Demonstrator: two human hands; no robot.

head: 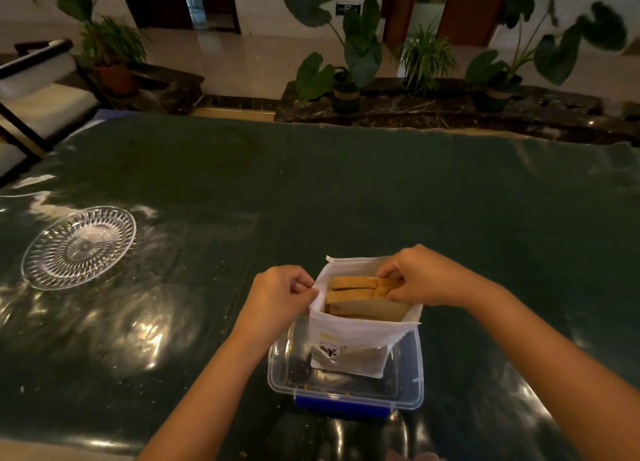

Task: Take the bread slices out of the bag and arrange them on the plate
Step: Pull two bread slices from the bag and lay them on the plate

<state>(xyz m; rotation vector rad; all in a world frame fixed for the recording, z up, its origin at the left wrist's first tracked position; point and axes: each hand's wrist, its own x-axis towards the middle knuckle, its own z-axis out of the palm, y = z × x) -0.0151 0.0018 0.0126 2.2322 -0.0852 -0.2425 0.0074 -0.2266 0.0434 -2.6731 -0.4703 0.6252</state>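
A white bread bag [349, 339] stands upright and open in a clear plastic box [408, 388] near the table's front edge. Several brown-crusted bread slices [353, 289] stand on edge inside it. My left hand [277, 298] pinches the bag's left rim. My right hand [422, 277] reaches into the bag from the right, fingers closed on the top of the rearmost slices. A clear cut-glass plate [79, 247] with nothing on it lies far to the left on the table.
The dark green glossy table [346, 190] carries scattered crumbs. The box has a blue latch [343, 407] on its near side. A chair [38, 97] stands at the far left, potted plants [349, 62] beyond the table's far edge.
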